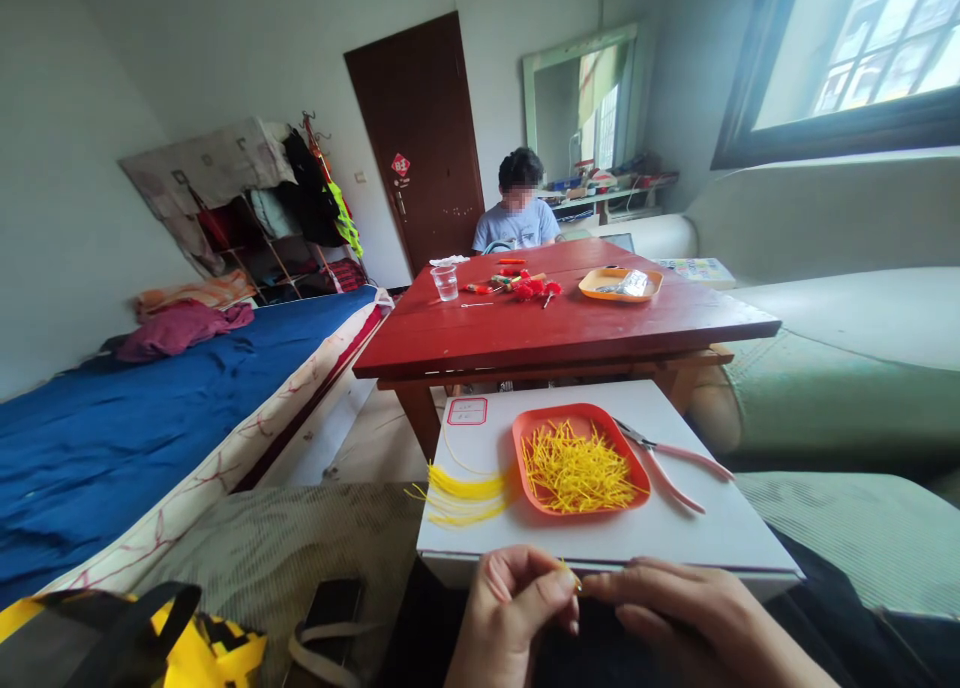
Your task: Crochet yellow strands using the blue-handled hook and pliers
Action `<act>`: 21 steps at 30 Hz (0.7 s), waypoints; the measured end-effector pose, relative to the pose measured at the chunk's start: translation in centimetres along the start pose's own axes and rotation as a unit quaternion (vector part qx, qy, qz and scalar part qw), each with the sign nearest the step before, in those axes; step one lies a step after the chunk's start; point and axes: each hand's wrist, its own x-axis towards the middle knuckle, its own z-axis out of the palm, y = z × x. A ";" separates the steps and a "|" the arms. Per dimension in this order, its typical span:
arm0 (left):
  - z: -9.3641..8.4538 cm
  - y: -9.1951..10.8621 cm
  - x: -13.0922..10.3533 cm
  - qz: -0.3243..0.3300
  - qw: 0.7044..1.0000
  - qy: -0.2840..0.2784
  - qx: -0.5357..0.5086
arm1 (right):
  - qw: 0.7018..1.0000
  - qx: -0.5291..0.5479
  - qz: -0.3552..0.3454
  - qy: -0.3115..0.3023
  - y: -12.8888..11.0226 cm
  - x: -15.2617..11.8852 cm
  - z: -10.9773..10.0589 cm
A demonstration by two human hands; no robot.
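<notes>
Low in the head view, my left hand (pixel 517 603) is closed in a pinch, its thumb and index finger around a short yellow strand (pixel 564 566) with a tiny shiny end. My right hand (pixel 682 608) has its fingers stretched toward that end, the index fingertip at or touching it; nothing shows in its grip. Just beyond, an orange-red tray (pixel 519 438) full of short yellow strands (pixel 577 468) rests on a white box (pixel 465 543). Pink-handled pliers (pixel 679 468) lie right of the tray. Longer yellow strands (pixel 469 493) are spread on its left.
Behind the box stands a red table (pixel 465 338) with a plastic cup (pixel 445 283), red-tufted items (pixel 529 288) and an orange tray (pixel 589 288) holding a silvery packet. A person (pixel 517 213) sits at its far side. A blue-covered bed (pixel 187 388) is left; a phone-like dark object (pixel 334 608) lies near me.
</notes>
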 end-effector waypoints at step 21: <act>0.2 0.5 0.6 0.230 0.899 0.074 0.365 | 0.956 0.220 0.171 0.090 0.4 1.1 1.9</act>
